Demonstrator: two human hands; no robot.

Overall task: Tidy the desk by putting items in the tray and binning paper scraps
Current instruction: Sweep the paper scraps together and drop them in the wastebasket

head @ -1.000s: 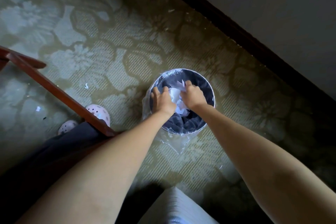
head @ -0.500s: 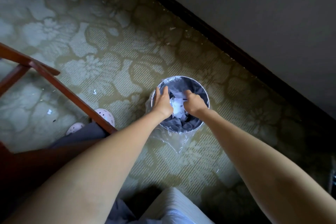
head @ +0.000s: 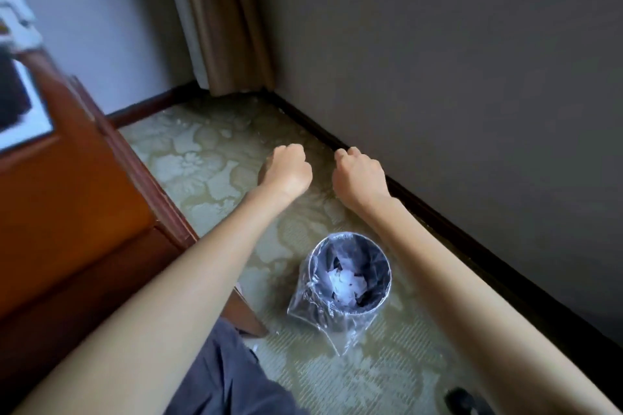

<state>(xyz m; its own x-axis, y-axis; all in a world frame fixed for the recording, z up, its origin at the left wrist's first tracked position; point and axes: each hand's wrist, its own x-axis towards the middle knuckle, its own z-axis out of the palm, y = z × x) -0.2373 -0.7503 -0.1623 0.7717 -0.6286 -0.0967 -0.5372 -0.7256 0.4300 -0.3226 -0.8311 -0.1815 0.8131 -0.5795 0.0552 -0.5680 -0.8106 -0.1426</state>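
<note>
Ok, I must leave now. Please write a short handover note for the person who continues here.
Left hand: fingers curled, nothing seen in it. Right hand: the same.
Paper scraps lie in the lined bin on the carpet, beside the wooden desk.
Done: those scraps binned.
Left: the tray is out of view and the desk top is blurred, so check both.

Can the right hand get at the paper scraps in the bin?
Probably yes: the round dark plastic-lined bin stands open; nothing lies between the right hand and the white paper scraps.

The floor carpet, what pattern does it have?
The olive-green woven carpet has a pale floral pattern, seen in the head view.
</note>
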